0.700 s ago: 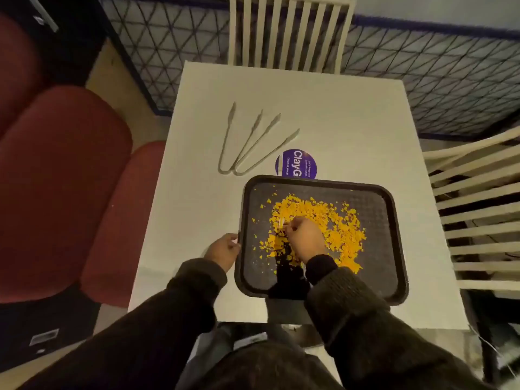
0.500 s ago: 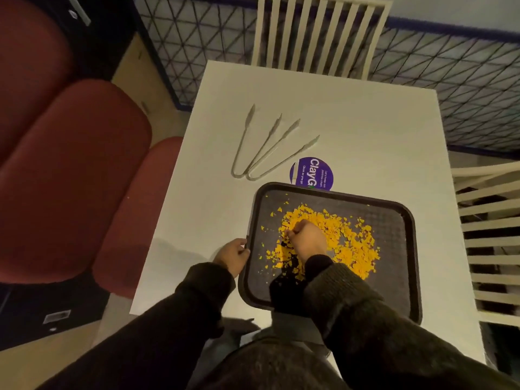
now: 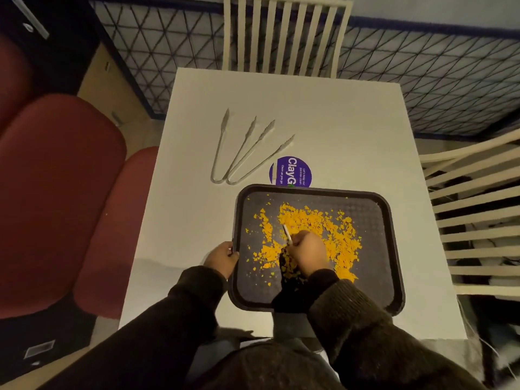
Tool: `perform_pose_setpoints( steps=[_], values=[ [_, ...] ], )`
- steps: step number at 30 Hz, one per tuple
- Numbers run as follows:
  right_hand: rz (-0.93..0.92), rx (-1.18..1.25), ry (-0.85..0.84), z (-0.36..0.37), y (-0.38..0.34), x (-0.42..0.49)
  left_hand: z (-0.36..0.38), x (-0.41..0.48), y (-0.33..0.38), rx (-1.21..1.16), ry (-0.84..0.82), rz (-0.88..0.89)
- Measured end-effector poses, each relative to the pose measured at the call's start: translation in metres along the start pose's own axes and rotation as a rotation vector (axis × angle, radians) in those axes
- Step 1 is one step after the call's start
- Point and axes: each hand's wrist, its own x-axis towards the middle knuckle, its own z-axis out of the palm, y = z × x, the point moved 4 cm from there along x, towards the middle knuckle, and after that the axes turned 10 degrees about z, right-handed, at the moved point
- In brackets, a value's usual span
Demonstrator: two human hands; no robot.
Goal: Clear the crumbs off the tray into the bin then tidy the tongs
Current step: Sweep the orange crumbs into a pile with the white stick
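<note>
Dim, warm yellowish light fills the room; the white table [image 3: 323, 114] is the brightest surface, while the corners fall nearly black. A soft shadow lies across the table's near left edge, beside the sleeves. Wide-angle distortion bows the chair slats [image 3: 284, 35] and floor grid at the edges, and detail is soft and grainy throughout.

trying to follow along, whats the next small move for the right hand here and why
Probably drag the brush in the right hand toward the tray's near edge. The crumbs lie spread across its middle, and the left hand steadies its left rim.
</note>
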Motion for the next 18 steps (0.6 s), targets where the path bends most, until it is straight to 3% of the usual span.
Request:
perform_pose_setpoints(
  steps=[5, 9, 18],
  values=[
    [0.091, 0.128, 0.038, -0.007, 0.028, -0.012, -0.001, 0.012, 0.004, 0.038, -0.032, -0.008],
    [-0.008, 0.094, 0.150, -0.010, 0.037, -0.036, -0.002, 0.018, 0.006, 0.085, 0.001, 0.011],
    [-0.175, -0.054, 0.020, 0.021, 0.065, -0.106, -0.011, -0.007, 0.009, 0.053, 0.157, 0.174]
  ],
)
